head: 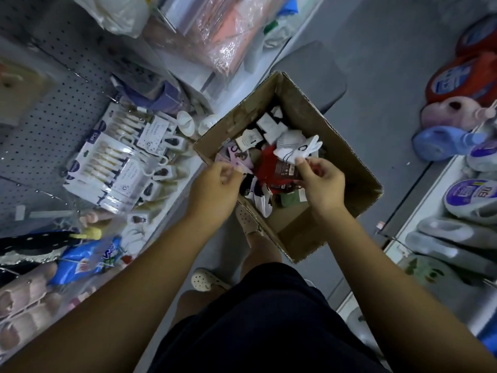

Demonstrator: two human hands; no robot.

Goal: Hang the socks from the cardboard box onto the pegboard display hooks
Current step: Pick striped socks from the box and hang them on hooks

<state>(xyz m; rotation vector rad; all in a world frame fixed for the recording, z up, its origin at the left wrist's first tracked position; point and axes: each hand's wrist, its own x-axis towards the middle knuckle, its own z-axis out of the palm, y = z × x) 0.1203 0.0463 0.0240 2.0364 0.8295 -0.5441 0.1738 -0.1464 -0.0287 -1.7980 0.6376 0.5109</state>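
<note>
The grey floor (390, 36) runs as an aisle from 12 to 6 o'clock. The open cardboard box (336, 146) stands on it at centre. A dark grey flat pad (317, 68) lies just beyond the box at 12 o'clock. Two cream perforated clogs (207, 278) stand at the box's 7 o'clock. At 9 o'clock, a white shelf (185, 181) carries flat carded packs (107, 162). At 3 o'clock, a low shelf (419, 195) carries a blue bottle (441, 142), a red jug (468, 79) and grey slippers (451, 238).

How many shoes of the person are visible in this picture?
2. One cream shoe is beside the cardboard box, at its near-left wall, partly hidden by it; the other shoe is lower, on the grey floor.
</note>
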